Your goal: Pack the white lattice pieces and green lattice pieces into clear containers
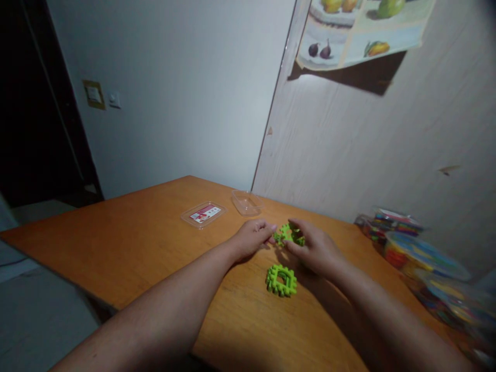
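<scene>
Bright green toothed building pieces (285,233) are held between my two hands above the table. My left hand (253,238) pinches their left edge between thumb and fingers. Around their right side curl the thumb and fingers of my right hand (315,247), which partly hide them. Closer to me, a stack of similar green square pieces (281,280) with a hole in the middle lies on the table, touched by neither hand.
A clear plastic lid (203,214) with a printed label lies on the orange wooden table (147,243). Behind it stands a clear plastic tub (246,203) near the wall. Along the right edge are blurred containers (422,253) of colourful pieces. A fruit poster (360,31) hangs above.
</scene>
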Motion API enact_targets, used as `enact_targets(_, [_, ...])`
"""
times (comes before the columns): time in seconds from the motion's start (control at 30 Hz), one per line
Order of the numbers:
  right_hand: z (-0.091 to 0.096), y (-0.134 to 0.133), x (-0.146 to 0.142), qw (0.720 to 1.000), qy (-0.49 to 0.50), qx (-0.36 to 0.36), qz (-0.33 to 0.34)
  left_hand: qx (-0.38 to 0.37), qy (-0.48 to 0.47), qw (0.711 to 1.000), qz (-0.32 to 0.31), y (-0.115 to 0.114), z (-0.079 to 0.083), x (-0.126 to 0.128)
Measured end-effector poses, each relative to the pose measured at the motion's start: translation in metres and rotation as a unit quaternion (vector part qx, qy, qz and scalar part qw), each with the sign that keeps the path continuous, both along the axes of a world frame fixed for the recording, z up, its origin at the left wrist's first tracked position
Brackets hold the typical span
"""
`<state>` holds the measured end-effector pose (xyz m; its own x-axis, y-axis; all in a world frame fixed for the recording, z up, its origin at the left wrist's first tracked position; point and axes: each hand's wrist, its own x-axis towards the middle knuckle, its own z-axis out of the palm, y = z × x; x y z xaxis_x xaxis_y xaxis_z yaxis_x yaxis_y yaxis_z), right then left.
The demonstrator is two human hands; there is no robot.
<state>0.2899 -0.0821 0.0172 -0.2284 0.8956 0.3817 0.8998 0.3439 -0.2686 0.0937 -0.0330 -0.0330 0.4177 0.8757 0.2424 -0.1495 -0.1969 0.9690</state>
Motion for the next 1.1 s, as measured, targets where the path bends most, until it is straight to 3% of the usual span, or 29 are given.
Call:
enact_targets(0.17, [0.014, 0.000, 0.058, 0.998, 0.065, -0.010, -0.024, 0.065, 0.051, 0.988, 0.134, 0.015, -0.007, -0.003])
enact_targets(0.27, [0.017, -0.005, 0.081, 0.997, 0.074, -0.030, -0.023, 0.102, 0.108, 0.974, 0.171, 0.022, -0.011, -0.006])
enact_targets(0.37, [0.012, -0.012, 0.085, 0.995, 0.069, -0.070, 0.004, 0.127, 0.151, 0.961, 0.193, 0.025, -0.014, -0.009])
enact_targets(0.57, [-0.008, -0.018, 0.077, 0.987, 0.047, -0.154, 0.010, 0.147, 0.205, 0.939, 0.233, 0.032, -0.016, -0.015])
enact_targets(0.77, [0.001, -0.010, 0.071, 0.994, 0.013, -0.104, 0.013, 0.142, 0.259, 0.913, 0.280, 0.038, -0.019, -0.019])
enact_targets(0.93, [0.015, 0.006, 0.029, 0.993, -0.077, -0.079, 0.026, 0.146, 0.321, 0.889, 0.291, 0.036, -0.019, -0.021])
enact_targets(1.1, [0.010, 0.027, -0.022, 0.979, -0.186, -0.086, 0.018, 0.167, 0.388, 0.870, 0.255, 0.026, -0.012, -0.022])
